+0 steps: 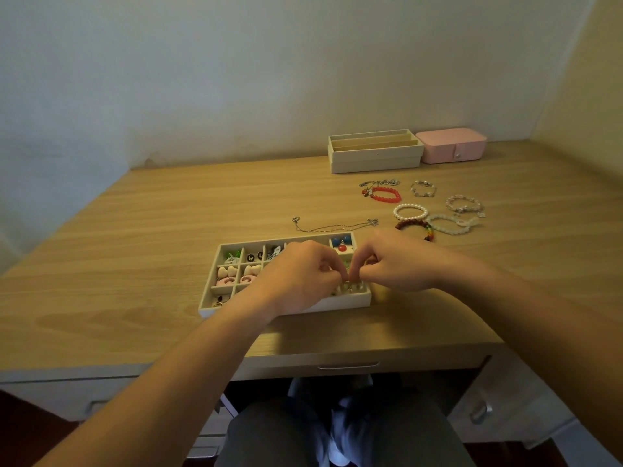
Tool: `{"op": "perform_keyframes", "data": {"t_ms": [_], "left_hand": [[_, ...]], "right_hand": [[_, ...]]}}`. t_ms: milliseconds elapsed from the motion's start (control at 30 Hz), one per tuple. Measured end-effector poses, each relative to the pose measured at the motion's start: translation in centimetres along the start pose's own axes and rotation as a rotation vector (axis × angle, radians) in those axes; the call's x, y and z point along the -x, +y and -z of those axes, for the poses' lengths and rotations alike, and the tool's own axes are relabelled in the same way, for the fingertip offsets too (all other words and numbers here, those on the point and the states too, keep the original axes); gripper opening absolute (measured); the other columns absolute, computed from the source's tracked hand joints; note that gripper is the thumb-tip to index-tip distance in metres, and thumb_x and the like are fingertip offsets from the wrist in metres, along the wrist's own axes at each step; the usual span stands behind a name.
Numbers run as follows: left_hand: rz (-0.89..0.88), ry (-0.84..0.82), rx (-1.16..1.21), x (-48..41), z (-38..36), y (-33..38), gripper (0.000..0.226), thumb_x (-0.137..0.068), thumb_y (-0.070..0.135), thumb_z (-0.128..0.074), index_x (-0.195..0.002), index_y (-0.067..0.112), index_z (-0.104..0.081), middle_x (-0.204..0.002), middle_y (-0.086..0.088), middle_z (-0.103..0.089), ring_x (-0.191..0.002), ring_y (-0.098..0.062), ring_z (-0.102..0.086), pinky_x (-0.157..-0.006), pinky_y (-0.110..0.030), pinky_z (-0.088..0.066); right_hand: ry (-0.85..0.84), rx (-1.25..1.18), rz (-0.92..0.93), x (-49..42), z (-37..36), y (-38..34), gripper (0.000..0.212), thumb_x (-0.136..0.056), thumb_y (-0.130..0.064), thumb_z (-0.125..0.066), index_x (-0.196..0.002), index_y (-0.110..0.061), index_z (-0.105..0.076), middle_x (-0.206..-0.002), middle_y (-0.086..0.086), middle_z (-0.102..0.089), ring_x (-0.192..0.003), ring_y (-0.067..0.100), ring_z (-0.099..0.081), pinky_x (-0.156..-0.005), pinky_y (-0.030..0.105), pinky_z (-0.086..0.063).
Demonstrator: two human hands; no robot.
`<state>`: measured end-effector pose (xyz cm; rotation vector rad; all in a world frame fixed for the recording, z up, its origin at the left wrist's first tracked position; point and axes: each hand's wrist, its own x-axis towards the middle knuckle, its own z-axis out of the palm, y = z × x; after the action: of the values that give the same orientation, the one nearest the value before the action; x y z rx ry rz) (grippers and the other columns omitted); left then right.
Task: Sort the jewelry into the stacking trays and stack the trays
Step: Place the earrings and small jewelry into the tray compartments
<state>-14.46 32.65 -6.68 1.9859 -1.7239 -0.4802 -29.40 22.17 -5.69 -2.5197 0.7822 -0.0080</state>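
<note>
A cream compartment tray (215,310) lies near the desk's front edge, its cells holding earrings, heart-shaped studs and blue and red beads. My left hand (300,274) and my right hand (394,264) hover over its right half, fingertips meeting and pinching a small jewelry piece too tiny to identify above a cell with pearl pieces (352,288). A thin chain necklace (337,226) lies just behind the tray. Two more cream trays (374,156) stand stacked at the back.
Several bracelets lie to the right: a red one (386,194), a pearl one (410,211), a dark red beaded one (416,227) and pale ones (451,222). A pink jewelry box (451,144) sits by the back wall. Desk drawers are below the front edge.
</note>
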Motion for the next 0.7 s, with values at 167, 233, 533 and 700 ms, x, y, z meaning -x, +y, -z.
{"op": "perform_keyframes", "data": {"t_ms": [167, 233, 533, 700], "left_hand": [[-0.019, 0.081, 0.038, 0.3, 0.6, -1.7, 0.008, -0.087, 0.025, -0.069, -0.084, 0.031, -0.073, -0.075, 0.012, -0.061, -0.07, -0.008, -0.056, -0.064, -0.028, -0.046], [-0.04, 0.064, 0.039, 0.7, 0.8, -2.0, 0.008, -0.084, 0.038, -0.075, -0.081, 0.032, -0.07, -0.074, 0.01, -0.062, -0.067, -0.008, -0.055, -0.063, -0.03, -0.045], [0.019, -0.045, -0.099, 1.4, 0.9, -2.2, 0.022, -0.079, 0.046, -0.081, -0.072, 0.028, -0.07, -0.072, 0.011, -0.066, -0.067, -0.005, -0.058, -0.07, -0.034, -0.052], [0.059, -0.123, -0.137, 1.0, 2.2, -2.2, 0.02, -0.08, 0.044, -0.079, -0.071, 0.027, -0.072, -0.07, 0.017, -0.06, -0.07, -0.001, -0.055, -0.063, -0.026, -0.042]], "right_hand": [[0.141, -0.051, -0.026, 0.1, 0.1, 0.2, 0.011, -0.097, -0.021, -0.059, -0.098, -0.028, -0.066, -0.094, -0.013, -0.06, -0.088, 0.005, -0.059, -0.073, 0.024, -0.052], [0.204, -0.116, -0.084, 0.0, -0.2, 0.2, 0.006, -0.097, -0.019, -0.06, -0.099, -0.024, -0.06, -0.092, -0.007, -0.06, -0.08, 0.009, -0.059, -0.063, 0.024, -0.048], [0.221, -0.274, -0.232, -1.2, -2.2, -0.6, 0.005, -0.097, -0.013, -0.059, -0.095, -0.018, -0.057, -0.092, 0.006, -0.065, -0.072, 0.015, -0.064, -0.054, 0.023, -0.052], [0.278, -0.303, -0.225, -2.1, -3.2, -1.1, 0.004, -0.095, -0.018, -0.06, -0.093, -0.02, -0.057, -0.09, 0.002, -0.063, -0.073, 0.014, -0.059, -0.057, 0.026, -0.048]]}}
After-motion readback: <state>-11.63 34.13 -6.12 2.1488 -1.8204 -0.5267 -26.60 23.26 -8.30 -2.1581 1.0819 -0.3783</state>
